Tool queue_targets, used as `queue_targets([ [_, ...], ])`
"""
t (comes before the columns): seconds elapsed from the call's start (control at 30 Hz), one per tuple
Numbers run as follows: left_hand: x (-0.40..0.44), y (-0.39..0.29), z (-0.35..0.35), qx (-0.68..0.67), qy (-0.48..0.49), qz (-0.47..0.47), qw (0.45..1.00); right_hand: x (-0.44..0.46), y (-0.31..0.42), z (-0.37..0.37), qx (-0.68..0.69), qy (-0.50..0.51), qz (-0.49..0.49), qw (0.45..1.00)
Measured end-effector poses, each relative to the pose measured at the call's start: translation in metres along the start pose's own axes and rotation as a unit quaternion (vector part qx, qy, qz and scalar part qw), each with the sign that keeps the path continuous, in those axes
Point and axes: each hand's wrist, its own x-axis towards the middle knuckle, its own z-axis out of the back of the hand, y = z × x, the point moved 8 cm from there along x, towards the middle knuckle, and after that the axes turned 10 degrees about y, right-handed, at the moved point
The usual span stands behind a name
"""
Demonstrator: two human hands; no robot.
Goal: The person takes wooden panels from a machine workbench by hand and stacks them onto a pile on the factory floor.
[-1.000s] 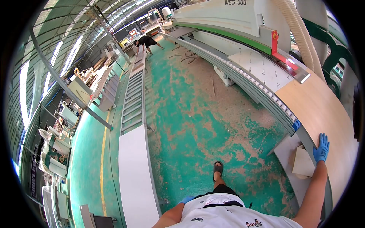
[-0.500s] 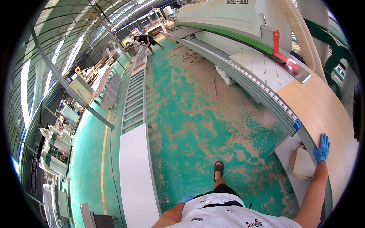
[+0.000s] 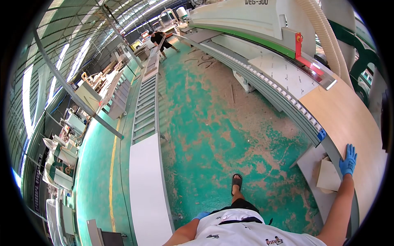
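Head camera: co-worker (image 3: 157, 39) at the far end had straightened somewhat since the earlier frame, one arm now stretched toward the machine (image 3: 242, 20). Right hand (image 3: 348, 160) stayed put: palm down, fingers extended, flat on the wooden board (image 3: 334, 112), gripping nothing. Board lay at the machine's near end. Left hand (image 3: 201, 215) was beside the shirt (image 3: 234, 235), mostly hidden; couldn't tell its grip. Cream box-like piece (image 3: 327, 176) sat below the board, inside not visible.

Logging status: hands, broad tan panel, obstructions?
Right blue-gloved hand on broad tan panel; left blue-gloved hand near waist, mostly hidden; nothing visibly blocking right hand.
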Motion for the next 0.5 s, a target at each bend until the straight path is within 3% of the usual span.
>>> queue_targets([
  [0.5, 0.0027, -0.0035, -0.0036, 0.013, 0.029, -0.001, 0.999, -0.0029, 0.0008, 0.0031, 0.005, 0.002, -0.002, 1.0],
])
